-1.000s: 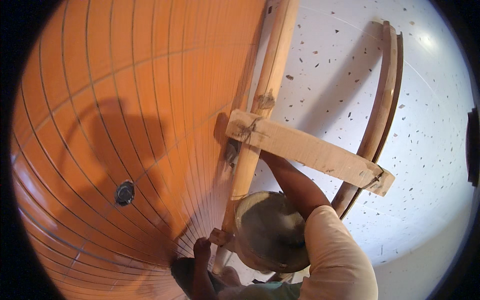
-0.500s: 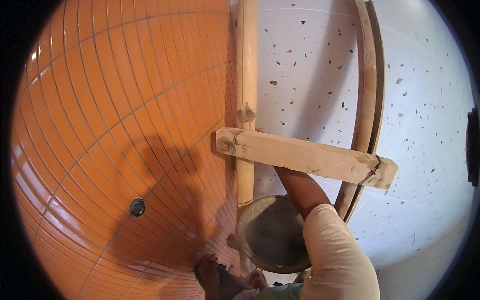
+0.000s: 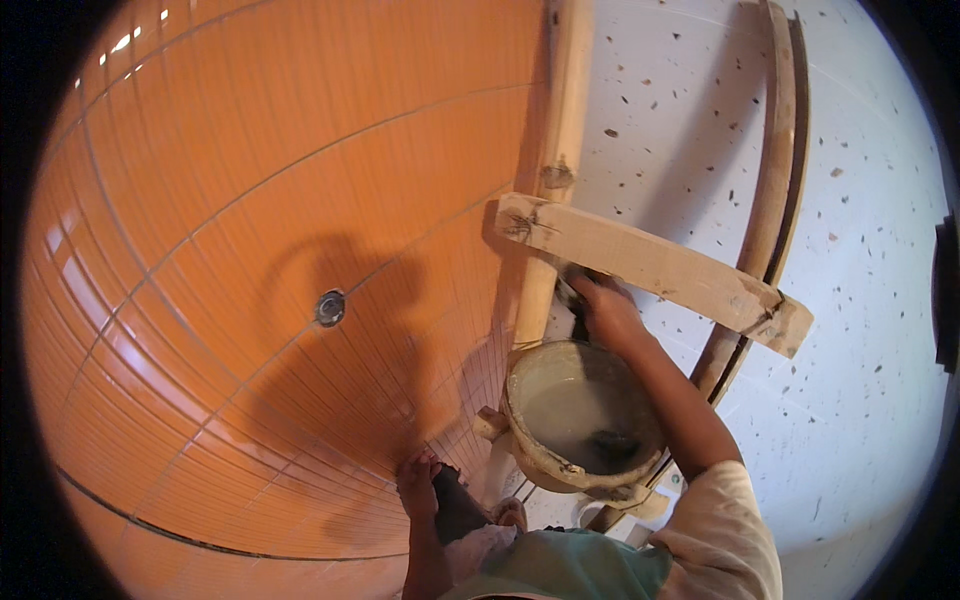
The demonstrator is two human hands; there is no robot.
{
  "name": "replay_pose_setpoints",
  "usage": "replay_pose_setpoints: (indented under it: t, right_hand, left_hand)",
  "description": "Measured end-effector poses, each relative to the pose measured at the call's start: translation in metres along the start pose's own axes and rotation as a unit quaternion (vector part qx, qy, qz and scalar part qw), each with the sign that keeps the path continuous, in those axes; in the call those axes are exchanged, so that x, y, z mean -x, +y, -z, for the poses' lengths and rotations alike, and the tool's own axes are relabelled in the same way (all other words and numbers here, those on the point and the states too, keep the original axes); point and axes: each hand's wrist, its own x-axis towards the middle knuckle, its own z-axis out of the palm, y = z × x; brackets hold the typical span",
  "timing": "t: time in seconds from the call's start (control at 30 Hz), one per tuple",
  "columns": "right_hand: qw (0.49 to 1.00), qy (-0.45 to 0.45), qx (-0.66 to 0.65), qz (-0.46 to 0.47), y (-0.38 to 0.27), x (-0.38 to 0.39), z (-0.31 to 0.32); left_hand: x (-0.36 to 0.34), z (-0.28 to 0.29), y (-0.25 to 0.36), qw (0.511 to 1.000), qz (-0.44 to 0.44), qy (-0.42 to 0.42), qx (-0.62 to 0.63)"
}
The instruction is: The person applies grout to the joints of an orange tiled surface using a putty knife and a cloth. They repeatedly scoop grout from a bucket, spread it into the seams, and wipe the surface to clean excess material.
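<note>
My right hand point(image 3: 607, 308) is closed round a dark, narrow thing point(image 3: 572, 292) just below the wooden crosspiece point(image 3: 640, 255); its kind is unclear because the fingers cover much of it. Under my right forearm stands a round bucket point(image 3: 535, 452) with grey, wet mix inside. A dark lump point(image 3: 612, 446) lies in the mix near the bucket's right side. Low in the view, my left hand point(image 3: 417, 478) is beside the orange tiled wall point(image 3: 220, 330), its fingers bent. A dark shape touches that hand, and what the fingers hold, if anything, cannot be made out.
A round pole point(image 3: 566, 120) runs along the orange wall, and a second pole point(image 3: 770, 170) stands to the right. The crosspiece joins them. Behind is a white speckled surface point(image 3: 670, 110). A round metal fitting point(image 3: 329, 308) is set in the orange tiles.
My right hand, hidden behind the crosspiece before, now shows below it. The view has shifted, so the poles and bucket appear farther right. More of the grey mix and my left arm is visible.
</note>
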Motion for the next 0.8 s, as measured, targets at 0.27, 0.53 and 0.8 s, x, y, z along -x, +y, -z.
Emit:
replay_pose_setpoints:
  t: [0.27,0.53,0.8]
  right_hand:
    - [0.967,0.223,0.072,0.095,-0.029,0.086,0.058]
    - [0.997,-0.03,-0.005,0.068,-0.065,0.093,0.087]
    - [0.909,-0.398,0.022,0.119,0.023,0.104,-0.032]
  left_hand:
    - [-0.008,0.008,-0.013,0.998,-0.015,-0.067,0.001]
    - [-0.002,0.004,-0.01,0.997,-0.008,-0.025,0.07]
    - [-0.003,-0.007,0.004,0.997,-0.054,-0.053,0.03]
